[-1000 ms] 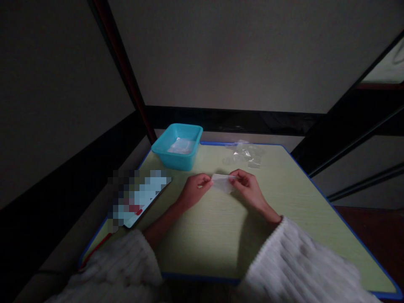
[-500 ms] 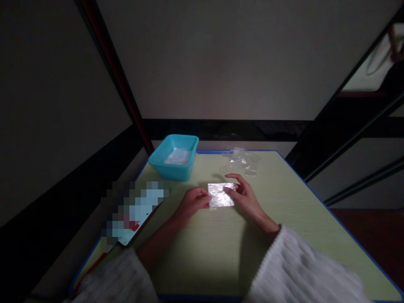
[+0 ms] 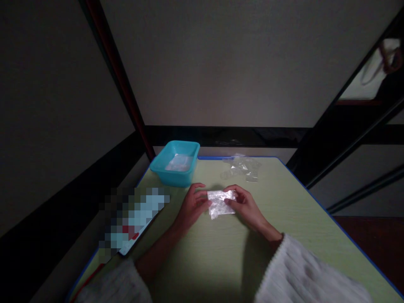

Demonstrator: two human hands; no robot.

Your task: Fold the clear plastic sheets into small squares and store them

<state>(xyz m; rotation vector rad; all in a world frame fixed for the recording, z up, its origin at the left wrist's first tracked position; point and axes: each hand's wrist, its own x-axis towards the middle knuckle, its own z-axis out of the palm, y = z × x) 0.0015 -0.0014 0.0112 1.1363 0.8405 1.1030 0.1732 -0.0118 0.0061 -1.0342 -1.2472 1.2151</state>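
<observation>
A small clear plastic bag [image 3: 220,202], crinkled and shiny, is held between both hands just above the pale green table [image 3: 221,261]. My left hand [image 3: 191,206] pinches its left edge with the fingers curled. My right hand [image 3: 244,204] grips its right edge, thumb on top. Both wrists come out of white knitted sleeves.
A turquoise plastic tub [image 3: 175,163] with clear bags inside stands at the table's far left. A loose heap of clear bags [image 3: 241,166] lies at the far edge. A flat blurred-out object [image 3: 134,216] rests on the left edge. Dark bed-frame bars rise on both sides.
The bag was stretched flat between the hands half a second ago; now it is crumpled and bunched, and both hands have closed in on it. The camera tilted slightly.
</observation>
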